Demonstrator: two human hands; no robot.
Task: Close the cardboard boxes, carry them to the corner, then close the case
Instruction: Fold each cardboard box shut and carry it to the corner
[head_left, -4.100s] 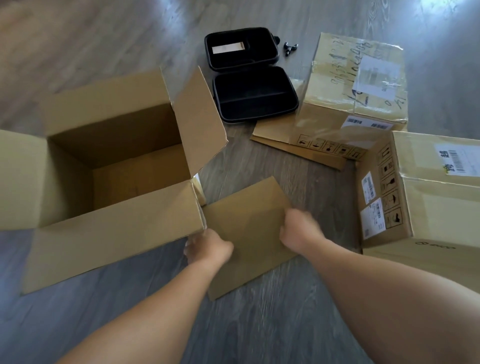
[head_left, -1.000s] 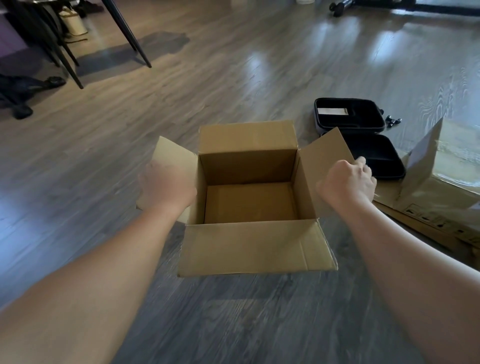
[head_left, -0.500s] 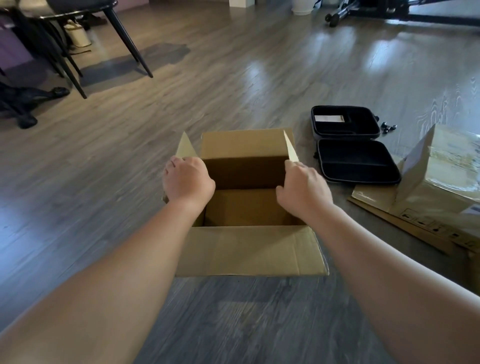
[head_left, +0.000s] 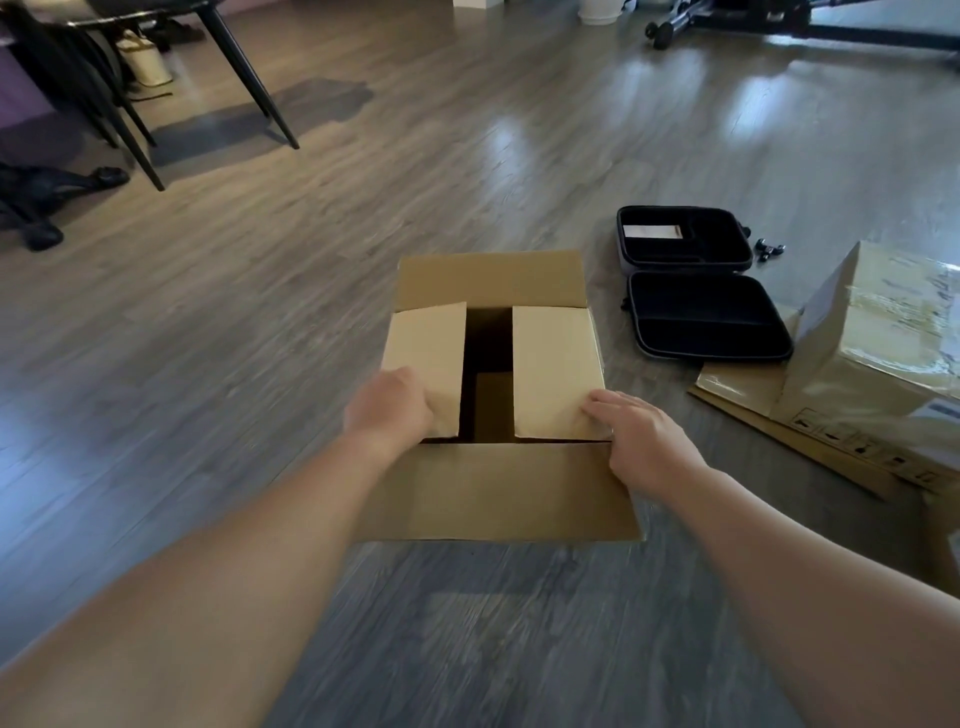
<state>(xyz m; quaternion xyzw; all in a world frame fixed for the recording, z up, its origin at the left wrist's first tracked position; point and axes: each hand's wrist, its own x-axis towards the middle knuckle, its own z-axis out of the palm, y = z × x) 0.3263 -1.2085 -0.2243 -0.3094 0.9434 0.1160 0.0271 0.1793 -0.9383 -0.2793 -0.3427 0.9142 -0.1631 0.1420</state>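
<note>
A plain cardboard box (head_left: 498, 493) stands on the floor in front of me. Its two side flaps lie folded inward, with a dark gap between them. The far flap stands up and the near flap hangs out toward me. My left hand (head_left: 392, 410) presses on the near corner of the left flap. My right hand (head_left: 639, 434) rests flat, fingers straight, on the near corner of the right flap. A black case (head_left: 706, 322) lies open on the floor to the right of the box. A second, taped cardboard box (head_left: 878, 343) sits at the far right, partly cut off.
Black chair legs (head_left: 249, 78) and a chair base (head_left: 47, 208) stand at the upper left. A wheeled black stand (head_left: 675, 26) is at the top right. A small black part (head_left: 769, 248) lies beside the case. Flat cardboard (head_left: 810, 441) lies under the taped box.
Both side flaps have gone from upright to folded down flat over the box opening. My hands have moved toward me, onto the flaps' near corners.
</note>
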